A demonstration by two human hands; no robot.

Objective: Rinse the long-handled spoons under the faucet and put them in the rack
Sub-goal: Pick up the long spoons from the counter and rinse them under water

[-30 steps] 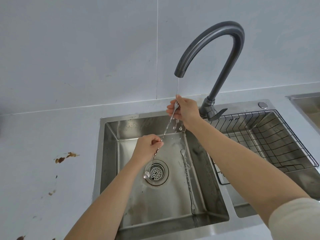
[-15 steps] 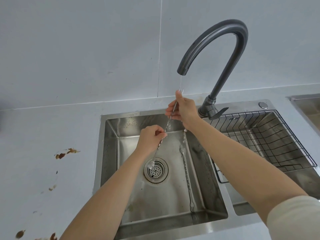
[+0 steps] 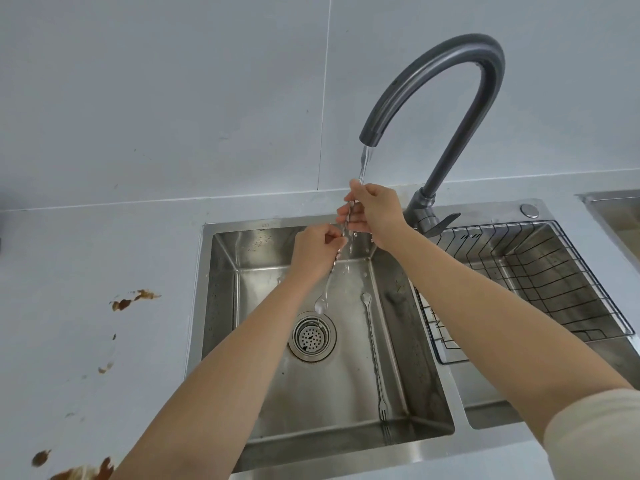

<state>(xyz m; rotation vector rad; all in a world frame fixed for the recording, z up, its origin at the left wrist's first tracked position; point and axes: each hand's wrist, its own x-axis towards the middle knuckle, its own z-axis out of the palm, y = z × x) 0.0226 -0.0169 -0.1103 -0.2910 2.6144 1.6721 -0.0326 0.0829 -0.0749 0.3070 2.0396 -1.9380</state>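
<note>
Your left hand [image 3: 317, 249] has climbed up the twisted handle of the spoon [image 3: 329, 284] and now pinches it close under your right hand [image 3: 375, 214], which grips the top end inside the water stream. The bowl of the spoon has risen and hangs above the drain [image 3: 312, 336]. The faucet [image 3: 446, 98] now runs stronger than before. The second spoon [image 3: 374, 355] stays flat on the sink [image 3: 221, 306] floor; the rack [image 3: 533, 278] is on the right.

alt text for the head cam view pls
Both hands, left and right, hold a long spoon under the running faucet. A second spoon lies in the sink; the wire rack sits empty at right.
</note>
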